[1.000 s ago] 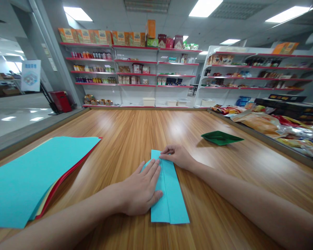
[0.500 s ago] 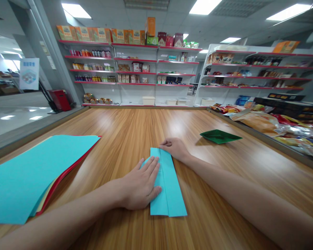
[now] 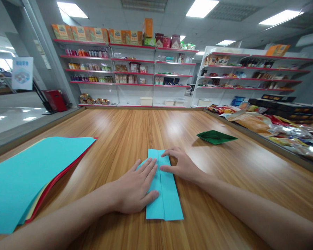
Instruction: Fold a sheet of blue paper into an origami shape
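A folded strip of light-blue paper lies lengthwise in front of me, its two long flaps meeting along a middle line. My left hand rests flat on its left half, fingers stretched out and thumb apart. Over the upper right part is my right hand, with thumb and forefinger spread and their tips near the middle line. Whether those fingertips press on the paper I cannot tell. Nothing shows between them.
To the left lies a stack of paper sheets, light blue on top, with cream and red below. A green folded paper boat sits to the right. Snack packets line the table's right edge. Stocked shelves stand behind.
My right hand has come from the strip's top edge down toward me and opened its thumb and forefinger. My left hand stays flat on the paper. The whole view has shifted slightly.
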The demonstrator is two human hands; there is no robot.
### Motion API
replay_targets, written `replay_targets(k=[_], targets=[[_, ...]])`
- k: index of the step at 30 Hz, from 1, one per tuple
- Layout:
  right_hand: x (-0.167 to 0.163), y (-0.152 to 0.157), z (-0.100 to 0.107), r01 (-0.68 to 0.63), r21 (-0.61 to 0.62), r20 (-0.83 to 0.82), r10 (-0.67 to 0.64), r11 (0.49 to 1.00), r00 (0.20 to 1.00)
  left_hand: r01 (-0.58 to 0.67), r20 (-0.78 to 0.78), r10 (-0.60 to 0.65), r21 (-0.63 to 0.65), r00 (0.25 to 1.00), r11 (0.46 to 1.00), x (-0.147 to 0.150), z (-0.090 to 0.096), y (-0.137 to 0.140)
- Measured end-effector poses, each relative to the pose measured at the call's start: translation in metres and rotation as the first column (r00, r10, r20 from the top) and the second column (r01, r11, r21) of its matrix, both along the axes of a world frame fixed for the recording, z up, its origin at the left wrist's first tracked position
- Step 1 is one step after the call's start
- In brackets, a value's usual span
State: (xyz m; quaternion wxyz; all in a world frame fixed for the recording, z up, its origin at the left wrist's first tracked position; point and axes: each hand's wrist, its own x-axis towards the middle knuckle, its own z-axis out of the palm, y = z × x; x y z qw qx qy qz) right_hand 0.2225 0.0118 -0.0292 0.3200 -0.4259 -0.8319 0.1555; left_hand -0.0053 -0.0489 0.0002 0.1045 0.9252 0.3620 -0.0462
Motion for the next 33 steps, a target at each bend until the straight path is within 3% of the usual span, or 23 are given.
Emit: replay_targets(k=[6, 20, 33], targets=[[-0.0032, -0.005, -0.0004, 0.024, 0.02, 0.168, -0.027, 1.0, 0.985, 0.012, 0.001, -0.012, 0.027, 1.0, 1.0, 0.0028, -0.0065, 0.0029], [-0.004, -0.0062, 0.0034, -0.103, -0.038, 0.206, 0.109, 0.994, 0.972, 0.007, -0.017, -0.006, 0.004, 1.0, 1.0, 0.0055, -0.0048, 0.0019], [0.0002, -0.0092, 0.005, -0.133, -0.13, 0.321, 0.168, 0.983, 0.932, 0.001, -0.01, -0.001, -0.012, 1.0, 1.0, 0.0061, -0.0027, 0.001]])
